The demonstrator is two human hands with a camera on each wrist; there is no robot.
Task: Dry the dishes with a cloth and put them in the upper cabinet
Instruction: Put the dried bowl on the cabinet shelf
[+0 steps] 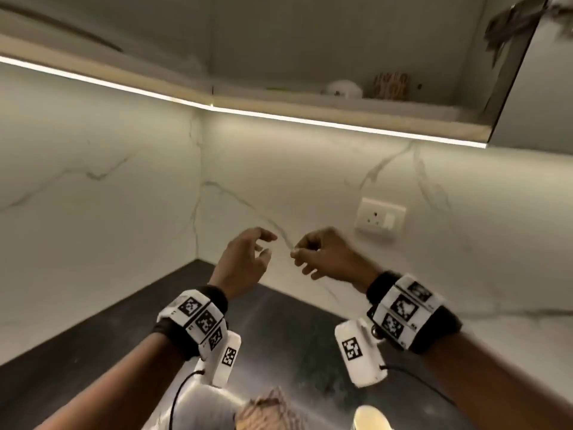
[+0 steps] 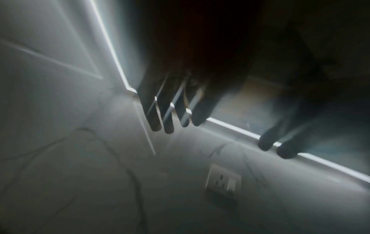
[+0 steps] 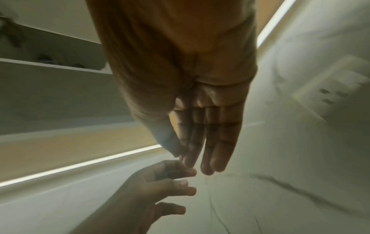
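Both hands are raised side by side in front of the marble wall, and neither holds anything. My left hand has relaxed, spread fingers. My right hand is loosely curled in the head view; in the right wrist view its fingers lie nearly straight, just above the left hand. Above them the upper cabinet shelf is open, with a white bowl and a brown patterned cup on it. A brownish patterned cloth and a pale yellow dish show at the bottom edge.
The open cabinet door stands at the upper right. A light strip runs under the cabinet. A wall socket sits right of the hands. The dark counter meets a steel surface below.
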